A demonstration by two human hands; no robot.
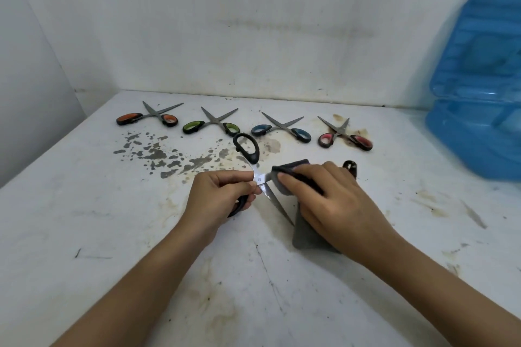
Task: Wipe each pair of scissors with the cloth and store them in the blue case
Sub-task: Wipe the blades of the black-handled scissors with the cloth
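While the left hand (222, 194) pinches the black-handled scissors (255, 175) near the pivot, thumb and fingertips closed on the metal and the lower handle tucked under its curled fingers, the right hand (324, 200) presses a grey cloth (306, 234) over one blade, its fingers curled around the folded fabric. These scissors lie open in the head view: one black loop points toward the far wall, one bare blade runs down between the two hands, and the other blade is hidden under the cloth. A small black piece (351, 167) shows just past the right knuckles; what it is I cannot tell.

Beyond the hands, four more pairs lie in a row on the stained white table (112, 234), all splayed open with blades toward the wall: orange-handled scissors (149, 117), green-handled scissors (212, 124), blue-handled scissors (282, 127) and red-handled scissors (344, 134), the last on a brown stain. Dark chipped patches mark the surface between that row and the left hand. At the far right the blue case (476, 87) stands open, its lid leaning against the wall, well apart from both hands.
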